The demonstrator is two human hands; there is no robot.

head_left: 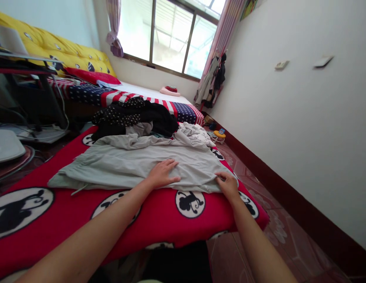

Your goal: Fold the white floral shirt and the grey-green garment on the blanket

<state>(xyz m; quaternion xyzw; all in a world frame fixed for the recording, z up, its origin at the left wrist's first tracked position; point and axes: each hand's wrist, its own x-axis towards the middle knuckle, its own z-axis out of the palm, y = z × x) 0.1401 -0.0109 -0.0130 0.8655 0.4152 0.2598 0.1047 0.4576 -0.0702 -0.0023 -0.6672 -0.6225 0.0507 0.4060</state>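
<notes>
A pair of light grey trousers [120, 163] lies stretched sideways across the red blanket [168, 208], with a gathered waistband at the left and a drawstring hanging out near it. My left hand [163, 173] rests flat on the middle of the trousers, fingers extended. At their right end, my right hand [228, 184] has its thumb and fingers pinched together on the cloth near the leg hem. Behind the trousers is a heap of black clothes [159, 116], part of it dotted. White patterned clothing [197, 133] lies to the right of that heap.
A bed with a stars-and-stripes cover [183, 112] stands behind, below the window. On the left are a desk [29, 59] and a round stool [8, 149]. A white wall [303, 118] runs along the right, with a small yellow stool [219, 134] beside it.
</notes>
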